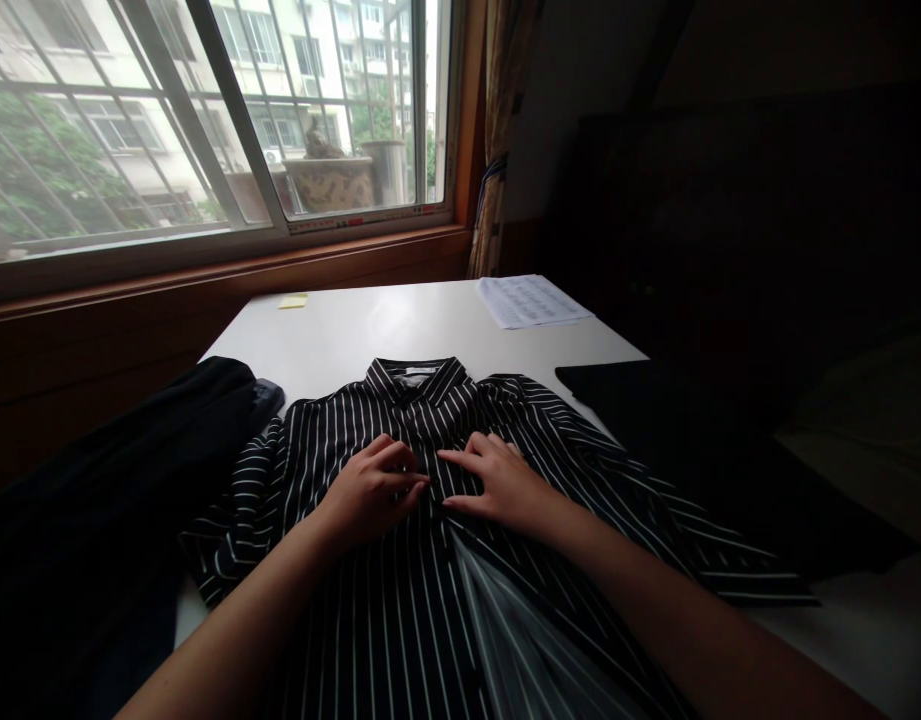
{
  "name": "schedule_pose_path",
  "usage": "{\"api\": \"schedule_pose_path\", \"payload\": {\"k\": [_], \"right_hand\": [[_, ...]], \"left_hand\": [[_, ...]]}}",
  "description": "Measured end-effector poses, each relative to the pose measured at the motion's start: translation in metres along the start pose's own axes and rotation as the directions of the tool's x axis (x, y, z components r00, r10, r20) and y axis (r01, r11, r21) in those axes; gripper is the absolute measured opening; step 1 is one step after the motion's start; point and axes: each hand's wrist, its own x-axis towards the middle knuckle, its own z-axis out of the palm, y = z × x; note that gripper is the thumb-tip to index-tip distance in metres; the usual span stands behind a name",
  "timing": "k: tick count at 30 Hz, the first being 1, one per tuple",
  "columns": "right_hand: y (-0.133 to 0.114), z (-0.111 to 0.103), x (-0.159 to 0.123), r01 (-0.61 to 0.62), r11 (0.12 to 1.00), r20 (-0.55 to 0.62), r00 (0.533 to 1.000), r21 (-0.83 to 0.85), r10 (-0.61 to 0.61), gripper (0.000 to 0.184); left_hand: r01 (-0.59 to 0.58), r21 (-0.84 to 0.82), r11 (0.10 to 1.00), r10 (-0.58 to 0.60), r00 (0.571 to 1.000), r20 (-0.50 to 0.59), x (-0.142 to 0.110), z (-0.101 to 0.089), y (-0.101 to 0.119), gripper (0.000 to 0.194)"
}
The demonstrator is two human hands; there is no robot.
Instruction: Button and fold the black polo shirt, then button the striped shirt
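Note:
A black shirt with white stripes (370, 600) lies front up, its collar (415, 378) at the far end. Below the chest its front edges part, and the paler inside of the cloth shows in the gap. My left hand (377, 487) pinches the front edge near the middle of the chest, thumb against index finger; any button there is too small to make out. Just across from it, my right hand (501, 482) rests on the other side of the front, thumb and index finger apart.
The white table (385, 320) carries printed papers (533, 300) at the far right and a yellow sticky note (293, 300) at the far left. Dark clothing (130, 460) lies to the left, with another dark cloth (685, 440) to the right. A barred window (280, 215) stands behind.

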Motion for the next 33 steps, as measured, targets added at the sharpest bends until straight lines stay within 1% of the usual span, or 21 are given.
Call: {"api": "schedule_pose_path", "payload": {"k": [6,9,11,15,19,28,33], "right_hand": [[-0.0002,-0.0002,0.0002,-0.004,1.0,0.003,1.0,0.0,0.004,0.065],[-0.0006,-0.0005,0.0002,0.001,1.0,0.001,1.0,0.003,-0.001,0.065],[-0.001,-0.0009,0.0003,0.0,1.0,0.001,1.0,-0.001,0.0,0.064],[-0.0015,-0.0014,0.0002,-0.002,1.0,0.007,1.0,-0.012,0.002,0.063],[-0.0009,-0.0009,0.0002,0.002,1.0,0.002,1.0,-0.012,-0.002,0.064],[-0.0005,-0.0003,0.0,0.005,1.0,0.0,1.0,0.0,-0.005,0.064],[-0.0005,-0.0008,0.0002,0.006,1.0,0.006,1.0,0.006,-0.006,0.064]], "left_hand": [[-0.048,-0.042,0.998,0.047,0.999,-0.018,0.0002,-0.0025,0.002,0.023],[-0.062,-0.019,0.998,0.063,0.998,0.018,0.0013,-0.0024,0.0031,0.029],[-0.071,0.002,0.997,0.071,0.996,0.047,0.0022,-0.0016,0.0039,0.029],[-0.081,0.029,0.996,0.079,0.995,0.055,0.0034,-0.0006,0.0052,0.027],[-0.065,0.049,0.997,0.063,0.997,0.048,0.0032,-0.0009,0.0051,0.027],[0.012,0.114,0.993,-0.015,0.999,0.03,0.0031,0.0022,0.0008,0.025],[0.01,0.095,0.995,-0.011,1.0,0.002,0.0026,0.0007,-0.0003,0.028]]}}
